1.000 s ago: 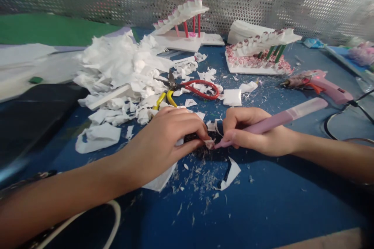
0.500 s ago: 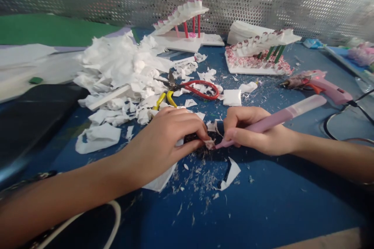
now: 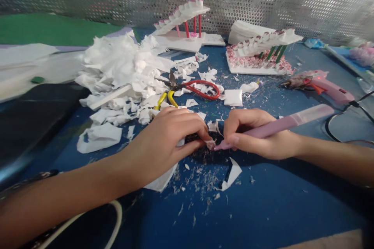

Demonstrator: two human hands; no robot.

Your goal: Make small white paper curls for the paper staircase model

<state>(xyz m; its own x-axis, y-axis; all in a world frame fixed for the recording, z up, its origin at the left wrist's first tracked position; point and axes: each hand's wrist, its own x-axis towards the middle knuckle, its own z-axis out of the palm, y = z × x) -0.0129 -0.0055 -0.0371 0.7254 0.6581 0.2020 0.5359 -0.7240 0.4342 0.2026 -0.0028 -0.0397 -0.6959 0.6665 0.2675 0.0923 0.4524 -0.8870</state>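
Between thumb and fingers, my left hand (image 3: 178, 132) pinches a small crumpled piece of paper (image 3: 210, 144), white tinged with pink. My right hand (image 3: 257, 134) is closed around a pink marker pen (image 3: 271, 127) with a translucent rear end. The marker's tip meets the right edge of the paper piece, low over the blue table (image 3: 263, 210). Small white scraps and shavings lie around and below both hands. A torn white paper strip (image 3: 232, 175) rests just in front of them.
Behind my left hand are a heap of crumpled white paper (image 3: 122, 62), red-handled scissors (image 3: 204, 89) and a yellow-handled tool (image 3: 166, 99). Two white stair models (image 3: 182, 15) (image 3: 260, 54) stand at the back. A pink glue gun (image 3: 324, 83) with a cable lies right; a black case (image 3: 41, 120), left.
The rear end of the marker has dipped and shifted slightly right, with my right hand a little lower. My left hand keeps its pinch on the paper piece.
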